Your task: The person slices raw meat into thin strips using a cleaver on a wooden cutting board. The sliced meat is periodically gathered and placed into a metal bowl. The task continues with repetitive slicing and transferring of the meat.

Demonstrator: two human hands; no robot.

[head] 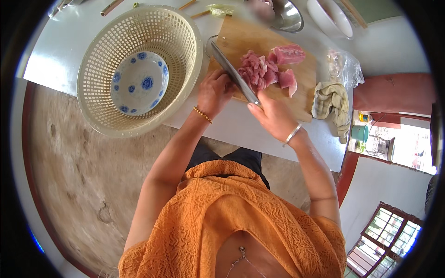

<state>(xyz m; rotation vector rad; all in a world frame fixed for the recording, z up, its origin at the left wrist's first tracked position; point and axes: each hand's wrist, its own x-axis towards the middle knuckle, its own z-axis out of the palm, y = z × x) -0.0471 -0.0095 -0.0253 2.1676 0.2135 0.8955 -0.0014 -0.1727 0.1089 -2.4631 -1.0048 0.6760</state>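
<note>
My right hand (274,113) grips the handle of a kitchen knife (233,71), its blade angled away to the upper left over the wooden cutting board (240,34). Just left of the blade is my left hand (216,91), fingers curled at the board's near left edge. The blade partly hides its fingertips, so whether they hold anything is unclear. Right of the blade lies a heap of sliced raw meat (253,69). Beside the heap sit a thick meat chunk (289,54) and a smaller meat piece (288,80).
A cream plastic basket (91,74) at left holds a blue-flowered white plate (134,95). Behind the board stand a metal bowl (292,17) and a white basin (344,29). A crumpled cloth (332,104) and a clear plastic bag (349,67) lie at right, on the metallic tabletop (205,118).
</note>
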